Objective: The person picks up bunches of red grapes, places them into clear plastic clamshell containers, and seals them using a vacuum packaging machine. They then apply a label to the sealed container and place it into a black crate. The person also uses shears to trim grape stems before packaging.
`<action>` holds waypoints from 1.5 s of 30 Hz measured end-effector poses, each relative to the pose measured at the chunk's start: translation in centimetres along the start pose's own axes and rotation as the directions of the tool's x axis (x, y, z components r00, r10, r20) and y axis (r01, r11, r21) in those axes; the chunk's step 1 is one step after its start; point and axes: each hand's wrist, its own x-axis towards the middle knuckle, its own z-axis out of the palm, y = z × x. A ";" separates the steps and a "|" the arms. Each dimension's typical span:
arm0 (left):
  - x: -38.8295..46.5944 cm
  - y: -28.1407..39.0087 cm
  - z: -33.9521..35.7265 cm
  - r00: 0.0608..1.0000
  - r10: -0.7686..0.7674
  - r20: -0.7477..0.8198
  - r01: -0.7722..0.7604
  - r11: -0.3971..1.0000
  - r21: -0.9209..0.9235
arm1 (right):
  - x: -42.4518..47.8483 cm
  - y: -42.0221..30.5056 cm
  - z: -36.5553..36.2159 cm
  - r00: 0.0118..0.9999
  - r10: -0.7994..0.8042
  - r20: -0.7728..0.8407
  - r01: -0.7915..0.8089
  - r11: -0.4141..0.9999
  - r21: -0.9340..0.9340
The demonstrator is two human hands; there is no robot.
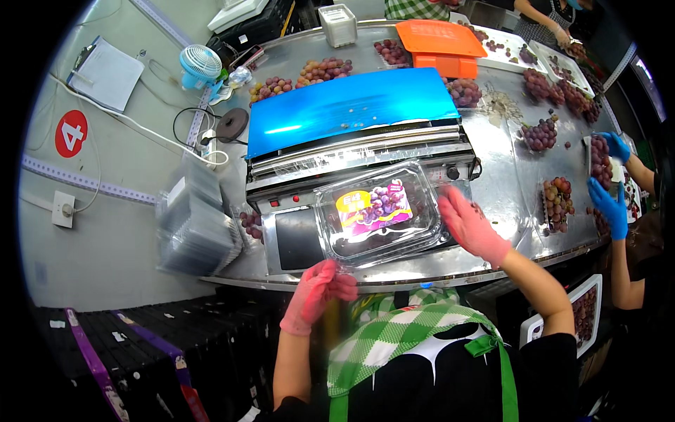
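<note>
A clear plastic clamshell box (422, 221) with a colourful grape label (374, 207) lies slightly tilted at the front of a film-wrapping machine (364, 169) with a blue cover. My left hand (322, 293), in a pink glove, is at the box's near left corner with curled fingers; whether it grips the rim I cannot tell. My right hand (469, 224), also pink-gloved and a little blurred, is beside the box's right end with its fingers extended and nothing held. Dark contents show faintly through the box.
Stacked clear plastic lids or trays (195, 227) stand left. Grape bunches (539, 133) and a punnet of grapes (558, 204) lie right, near a co-worker's blue-gloved hands (609, 208). Behind are an orange scale (443, 45), white trays (506, 47), and a small fan (201, 64).
</note>
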 end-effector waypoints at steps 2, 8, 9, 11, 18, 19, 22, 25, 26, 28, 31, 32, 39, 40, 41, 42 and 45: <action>0.0 0.3 0.0 0.999 -0.018 -0.049 0.019 1.000 0.023 | -1.8 1.5 0.8 0.954 0.194 0.228 -0.251 0.933 0.259; 0.6 1.4 0.4 0.993 -0.022 -0.117 0.045 0.979 0.200 | -4.5 -0.5 3.4 0.933 0.321 0.162 -0.332 0.596 0.731; 0.7 1.6 0.6 0.992 -0.017 -0.122 0.045 0.973 0.228 | -4.6 -0.6 3.4 0.928 0.326 0.178 -0.345 0.578 0.740; 0.9 1.8 0.7 0.991 -0.018 -0.136 0.052 0.966 0.251 | -4.7 -0.8 3.5 0.919 0.336 0.209 -0.369 0.540 0.757; 1.2 1.5 -0.3 0.992 -0.031 -0.120 0.063 0.960 0.274 | -4.5 -1.8 4.3 0.913 0.385 0.135 -0.331 0.505 0.797; 1.2 1.5 -0.3 0.994 -0.028 -0.104 0.056 0.960 0.275 | -4.7 -1.7 4.6 0.917 0.381 0.118 -0.316 0.514 0.797; 1.7 1.5 -0.6 0.995 -0.008 -0.095 0.039 0.944 0.327 | -5.0 -2.5 5.2 0.907 0.415 0.073 -0.279 0.463 0.841; 1.6 1.5 -0.6 0.999 0.020 -0.029 -0.008 0.933 0.359 | -6.6 -2.3 7.1 0.903 0.428 -0.044 -0.159 0.427 0.890; 1.4 1.4 -0.8 0.999 0.036 -0.011 -0.029 0.918 0.395 | -7.5 -2.3 7.7 0.910 0.409 -0.072 -0.102 0.387 0.916; 1.0 1.9 -0.7 0.998 0.055 0.040 -0.067 0.900 0.430 | -9.4 -3.0 8.4 0.876 0.473 -0.094 -0.134 0.426 0.895; 0.8 2.3 1.8 0.976 0.093 0.195 -0.173 0.876 0.450 | -13.7 -1.2 10.9 0.843 0.530 -0.085 -0.007 0.169 0.986; 0.5 2.5 2.9 0.960 0.066 0.271 -0.197 0.849 0.491 | -15.0 -3.3 10.8 0.828 0.554 -0.093 0.121 -0.013 0.993; 0.6 -4.0 11.6 0.655 -0.195 0.730 -0.424 0.705 0.568 | -29.5 -4.7 15.2 0.403 0.736 -0.544 0.686 0.152 0.712; -0.1 -5.1 13.4 0.586 -0.237 0.775 -0.446 0.704 0.552 | -32.1 -6.2 15.4 0.289 0.772 -0.566 0.700 0.233 0.675; -1.2 -6.6 15.0 0.513 -0.276 0.813 -0.463 0.709 0.533 | -35.0 -7.0 16.1 0.186 0.783 -0.593 0.726 0.297 0.620; -1.0 -8.0 15.7 0.420 -0.365 0.831 -0.481 0.687 0.545 | -37.6 -8.0 17.2 0.061 0.792 -0.608 0.746 0.369 0.555; -0.9 -14.8 19.3 0.109 -0.430 0.896 -0.563 0.716 0.412 | -42.7 -7.8 22.7 -0.298 0.766 -0.570 0.781 0.539 0.315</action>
